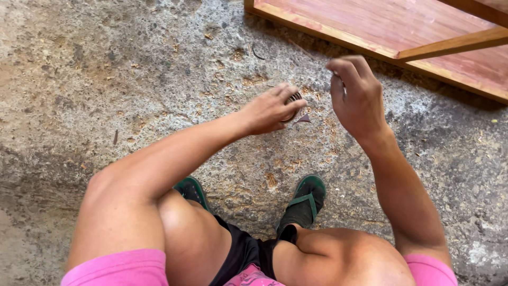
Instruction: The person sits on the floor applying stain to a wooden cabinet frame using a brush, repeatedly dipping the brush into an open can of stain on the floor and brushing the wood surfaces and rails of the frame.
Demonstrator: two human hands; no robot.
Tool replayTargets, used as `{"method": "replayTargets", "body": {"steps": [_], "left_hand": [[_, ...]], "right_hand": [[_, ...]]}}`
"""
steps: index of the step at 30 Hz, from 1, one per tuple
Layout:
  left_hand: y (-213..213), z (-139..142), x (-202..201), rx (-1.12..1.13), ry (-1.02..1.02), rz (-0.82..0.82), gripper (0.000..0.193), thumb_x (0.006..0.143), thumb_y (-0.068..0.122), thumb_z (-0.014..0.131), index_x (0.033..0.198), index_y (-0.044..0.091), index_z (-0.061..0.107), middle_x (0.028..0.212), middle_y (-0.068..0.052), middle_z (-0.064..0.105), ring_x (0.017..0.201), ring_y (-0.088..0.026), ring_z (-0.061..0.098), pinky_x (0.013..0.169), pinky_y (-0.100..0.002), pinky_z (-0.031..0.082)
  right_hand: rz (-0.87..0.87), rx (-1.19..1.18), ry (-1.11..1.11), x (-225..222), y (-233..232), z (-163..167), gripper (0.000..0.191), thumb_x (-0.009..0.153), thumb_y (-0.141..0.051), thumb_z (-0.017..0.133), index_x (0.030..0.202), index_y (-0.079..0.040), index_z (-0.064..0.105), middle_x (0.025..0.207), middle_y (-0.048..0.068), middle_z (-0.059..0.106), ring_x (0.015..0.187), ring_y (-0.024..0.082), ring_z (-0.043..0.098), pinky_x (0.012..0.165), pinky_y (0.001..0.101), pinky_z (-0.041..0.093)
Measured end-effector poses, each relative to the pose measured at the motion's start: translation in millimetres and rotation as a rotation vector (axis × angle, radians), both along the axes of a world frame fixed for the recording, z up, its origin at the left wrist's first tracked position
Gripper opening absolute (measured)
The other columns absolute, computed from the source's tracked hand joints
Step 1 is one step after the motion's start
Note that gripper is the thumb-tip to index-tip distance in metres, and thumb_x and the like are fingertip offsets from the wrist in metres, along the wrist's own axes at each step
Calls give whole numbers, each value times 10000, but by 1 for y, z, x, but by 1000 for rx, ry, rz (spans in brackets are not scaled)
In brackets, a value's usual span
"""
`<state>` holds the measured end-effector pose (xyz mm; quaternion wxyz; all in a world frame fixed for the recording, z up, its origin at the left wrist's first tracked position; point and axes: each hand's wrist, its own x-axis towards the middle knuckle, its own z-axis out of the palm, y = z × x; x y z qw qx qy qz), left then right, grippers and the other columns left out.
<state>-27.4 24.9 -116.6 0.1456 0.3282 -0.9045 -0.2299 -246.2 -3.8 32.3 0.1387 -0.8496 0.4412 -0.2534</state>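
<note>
Your left hand (270, 110) is cupping a small round tin (292, 100) down on the concrete floor (106, 79), just short of the wooden frame (381, 26). Your right hand (357, 95) is hovering beside it, fingers curling into a pinch; can't tell on what.

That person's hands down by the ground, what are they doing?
A person is crouching on a rough concrete floor littered with wood shavings. The left hand is closed over a small round thing low near the floor; what it is cannot be told. The right hand is raised beside it with fingertips pinched together, whatever they hold too small to see. A reddish wooden frame lies just beyond the hands.
</note>
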Motion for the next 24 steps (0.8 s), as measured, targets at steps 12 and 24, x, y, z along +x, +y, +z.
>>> {"method": "replayTargets", "body": {"steps": [12, 24], "left_hand": [[-19, -4, -21, 73, -417, -89, 854, 810, 580, 716, 1531, 347, 322, 1528, -224, 288, 1289, -439, 408, 896, -503, 534], [-16, -3, -18, 115, -384, -85, 761, 859, 508, 724, 1512, 355, 364, 1493, -192, 323, 1304, -393, 429, 966, -482, 513]], "right_hand": [[55, -384, 171, 65, -90, -55, 460, 1052, 22, 713, 1468, -160, 640, 1182, 84, 639, 1041, 236, 605, 837, 344, 600], [16, -565, 179, 85, -87, -10, 614, 969, 111, 722, 1524, -138, 643, 1239, 64, 599, 1042, 224, 576, 838, 387, 550]]}}
